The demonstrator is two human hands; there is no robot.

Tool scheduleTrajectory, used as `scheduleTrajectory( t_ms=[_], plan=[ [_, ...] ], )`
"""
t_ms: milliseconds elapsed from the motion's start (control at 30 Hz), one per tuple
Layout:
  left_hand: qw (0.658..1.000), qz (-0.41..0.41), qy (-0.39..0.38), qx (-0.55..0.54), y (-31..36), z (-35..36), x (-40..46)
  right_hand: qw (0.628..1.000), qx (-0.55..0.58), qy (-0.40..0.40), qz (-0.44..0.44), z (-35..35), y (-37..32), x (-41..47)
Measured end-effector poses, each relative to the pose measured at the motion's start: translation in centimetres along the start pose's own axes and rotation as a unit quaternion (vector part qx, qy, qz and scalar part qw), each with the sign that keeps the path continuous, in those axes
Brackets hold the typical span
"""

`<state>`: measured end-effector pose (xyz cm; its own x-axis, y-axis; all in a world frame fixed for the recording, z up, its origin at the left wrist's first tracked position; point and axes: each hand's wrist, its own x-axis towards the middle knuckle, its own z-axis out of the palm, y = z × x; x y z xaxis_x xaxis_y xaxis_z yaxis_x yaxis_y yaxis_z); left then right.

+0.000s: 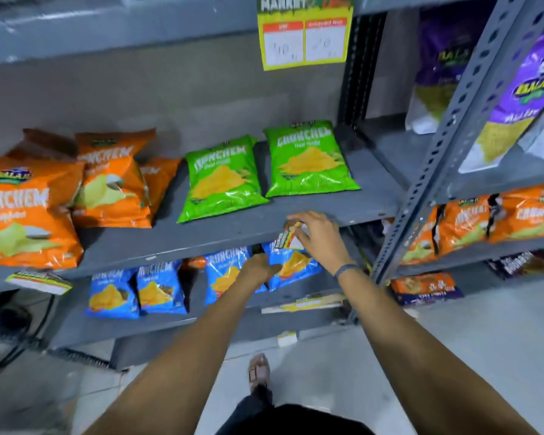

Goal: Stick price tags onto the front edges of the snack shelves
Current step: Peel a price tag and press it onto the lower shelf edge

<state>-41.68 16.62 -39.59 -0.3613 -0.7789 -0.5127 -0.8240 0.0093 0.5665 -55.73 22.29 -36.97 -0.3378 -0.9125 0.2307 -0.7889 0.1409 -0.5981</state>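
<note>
Right hand [316, 237] pinches price tag [288, 238] at shelf edge [201, 246]; left hand [258, 268] curled, grip unclear. Above: green "CRUNCHEM" bags [307, 160].

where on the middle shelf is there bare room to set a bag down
Bare shelf right of the green bags, and a strip in front of them. The left end is crowded with orange bags.

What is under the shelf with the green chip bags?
Below that shelf stand blue chip bags. The right hand presses a price tag at its edge; both hands partly cover two bags.
</note>
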Motion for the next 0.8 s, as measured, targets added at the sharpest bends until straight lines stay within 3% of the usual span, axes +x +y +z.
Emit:
scheduleTrajectory(
  t_ms=[167, 267, 500, 667, 800],
  plan=[
    [0.992, 0.012, -0.003, -0.127, 0.0, 1.9, 3.1, 0.999, -0.037, 0.0, 0.023, 1.2, 0.4, 2.1],
    [0.981, 0.027, 0.015, -0.192, -0.5, 3.3, 6.1, 0.996, -0.075, -0.041, 0.024, 1.6, 0.5, 3.3],
    [0.974, 0.087, 0.015, -0.206, -0.4, 2.1, 4.8, 0.994, -0.05, -0.059, 0.072, 2.3, 0.4, 5.2],
    [0.984, 0.124, 0.012, -0.124, -0.3, 0.1, 3.8, 0.991, -0.011, -0.083, 0.107, 1.7, 0.4, 5.7],
    [0.976, 0.183, 0.053, 0.107, -0.8, -2.0, 3.6, 0.99, -0.002, -0.115, 0.079, 0.6, 1.1, 4.8]
  ],
)
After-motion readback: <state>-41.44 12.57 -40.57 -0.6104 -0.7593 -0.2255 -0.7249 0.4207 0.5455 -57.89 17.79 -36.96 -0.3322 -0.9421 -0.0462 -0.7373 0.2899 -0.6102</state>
